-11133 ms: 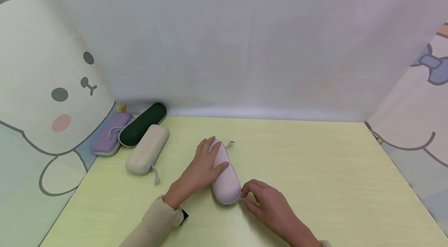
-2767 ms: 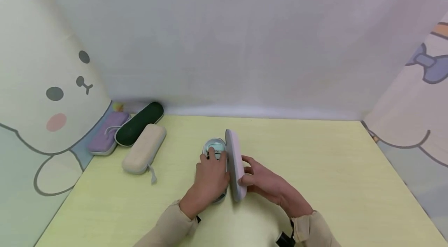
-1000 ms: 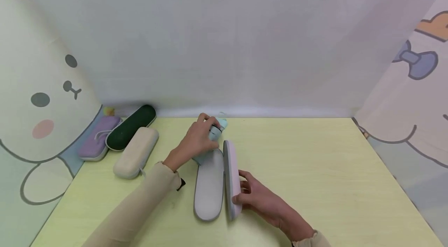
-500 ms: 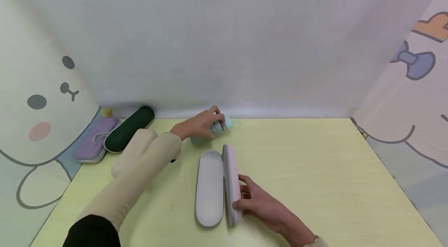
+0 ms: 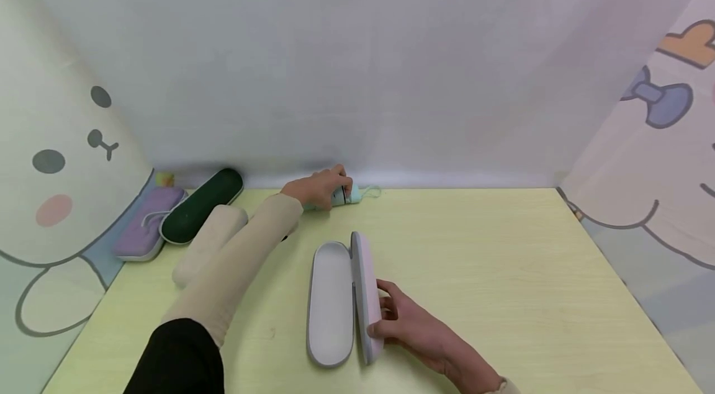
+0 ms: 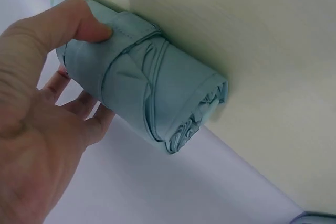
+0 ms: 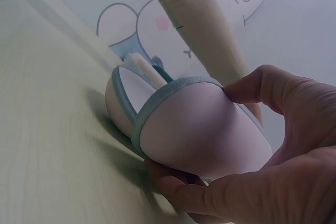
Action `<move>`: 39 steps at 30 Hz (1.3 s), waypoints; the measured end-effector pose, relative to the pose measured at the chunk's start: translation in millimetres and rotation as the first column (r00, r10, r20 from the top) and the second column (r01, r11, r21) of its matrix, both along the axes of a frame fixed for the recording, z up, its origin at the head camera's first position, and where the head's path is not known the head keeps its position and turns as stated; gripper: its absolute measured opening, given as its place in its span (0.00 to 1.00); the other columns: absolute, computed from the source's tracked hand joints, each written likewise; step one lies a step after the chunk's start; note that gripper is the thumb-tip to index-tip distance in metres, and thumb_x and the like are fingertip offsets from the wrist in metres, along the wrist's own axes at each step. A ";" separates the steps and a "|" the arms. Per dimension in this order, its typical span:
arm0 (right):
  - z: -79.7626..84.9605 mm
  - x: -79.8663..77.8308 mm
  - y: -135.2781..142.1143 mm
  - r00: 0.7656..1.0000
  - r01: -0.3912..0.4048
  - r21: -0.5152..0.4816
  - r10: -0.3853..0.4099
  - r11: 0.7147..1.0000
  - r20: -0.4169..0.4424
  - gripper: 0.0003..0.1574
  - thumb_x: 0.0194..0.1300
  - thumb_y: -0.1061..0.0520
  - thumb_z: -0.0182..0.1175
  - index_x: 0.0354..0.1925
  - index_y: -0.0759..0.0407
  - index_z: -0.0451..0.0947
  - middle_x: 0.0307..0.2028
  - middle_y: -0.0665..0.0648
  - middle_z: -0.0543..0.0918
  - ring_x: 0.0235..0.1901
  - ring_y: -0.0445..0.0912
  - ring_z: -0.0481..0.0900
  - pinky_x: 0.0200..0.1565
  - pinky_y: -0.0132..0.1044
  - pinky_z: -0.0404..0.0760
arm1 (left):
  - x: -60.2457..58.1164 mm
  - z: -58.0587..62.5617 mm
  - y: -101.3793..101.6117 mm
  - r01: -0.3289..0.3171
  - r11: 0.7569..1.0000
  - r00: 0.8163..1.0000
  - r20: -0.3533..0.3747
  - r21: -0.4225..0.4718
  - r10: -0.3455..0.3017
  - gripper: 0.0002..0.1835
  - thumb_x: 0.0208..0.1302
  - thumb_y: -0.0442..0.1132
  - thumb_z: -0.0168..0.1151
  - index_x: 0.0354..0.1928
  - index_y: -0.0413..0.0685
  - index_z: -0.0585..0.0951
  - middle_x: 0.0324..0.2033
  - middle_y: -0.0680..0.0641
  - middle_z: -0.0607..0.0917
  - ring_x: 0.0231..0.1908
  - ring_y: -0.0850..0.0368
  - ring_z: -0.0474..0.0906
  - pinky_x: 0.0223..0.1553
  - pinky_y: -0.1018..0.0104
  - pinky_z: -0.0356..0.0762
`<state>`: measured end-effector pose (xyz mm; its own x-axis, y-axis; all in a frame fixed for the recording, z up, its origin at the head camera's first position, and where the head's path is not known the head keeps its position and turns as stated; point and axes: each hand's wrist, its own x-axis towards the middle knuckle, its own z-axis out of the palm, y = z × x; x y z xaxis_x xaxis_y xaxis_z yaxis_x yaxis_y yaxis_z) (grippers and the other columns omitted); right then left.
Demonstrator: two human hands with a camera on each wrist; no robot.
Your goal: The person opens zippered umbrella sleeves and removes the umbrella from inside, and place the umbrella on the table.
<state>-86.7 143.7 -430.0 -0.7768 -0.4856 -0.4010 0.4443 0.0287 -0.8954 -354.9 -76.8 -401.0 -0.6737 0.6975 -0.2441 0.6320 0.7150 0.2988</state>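
At the back edge of the table my left hand [image 5: 317, 189] grips a small folded light-blue umbrella [image 6: 142, 72], thumb over its top and fingers along its far side. The umbrella lies along the foot of the back cloth, its looped cord [image 5: 371, 191] trailing to the right. Nearer to me stands an unzipped pale pink oval case; its grey-white lower shell [image 5: 331, 307] lies bare inside. My right hand [image 5: 410, 329] holds the case's lid [image 7: 205, 124] upright on its edge, thumb on the rim and fingers beneath.
Three other long cases sit at the back left: purple [image 5: 146, 223], dark green [image 5: 202, 206] and cream [image 5: 206, 242]. My left sleeve [image 5: 246, 264] covers part of the cream one. A pale cloth [image 5: 391, 71] walls off the table's back edge.
The pink case was closed earlier and now stands open. My left hand has lifted the umbrella out of it and carried it to the table's back edge. My right hand keeps holding the lid.
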 end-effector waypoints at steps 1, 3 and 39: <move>-0.1 0.2 0.1 1.000 0.000 0.000 0.000 1.000 0.001 0.55 0.58 0.59 0.65 0.75 0.53 0.46 0.65 0.66 0.65 0.57 0.52 0.72 0.51 0.40 0.77 | -0.7 -0.8 0.5 0.002 1.000 1.000 0.000 -0.003 -0.002 0.27 0.49 0.20 0.64 0.47 0.55 0.75 0.54 0.48 0.64 0.45 0.50 0.64 0.43 0.56 0.63; -0.3 0.5 0.5 1.000 0.000 0.001 0.000 1.000 0.000 0.55 0.58 0.59 0.64 0.75 0.52 0.46 0.64 0.66 0.66 0.57 0.52 0.72 0.51 0.40 0.78 | -1.0 -1.8 1.2 0.012 1.000 1.000 0.001 -0.005 -0.012 0.27 0.49 0.19 0.63 0.47 0.55 0.74 0.54 0.47 0.64 0.45 0.50 0.63 0.42 0.57 0.62; 1.2 -1.4 0.7 1.000 -0.017 0.008 0.017 1.000 0.001 0.54 0.59 0.59 0.64 0.75 0.53 0.47 0.65 0.65 0.66 0.56 0.50 0.73 0.52 0.40 0.77 | 120.6 1.4 -80.2 -0.796 0.576 0.565 -0.571 -0.187 0.596 0.49 0.69 0.57 0.55 0.76 0.31 0.45 0.69 0.17 0.53 0.58 0.15 0.66 0.44 0.29 0.76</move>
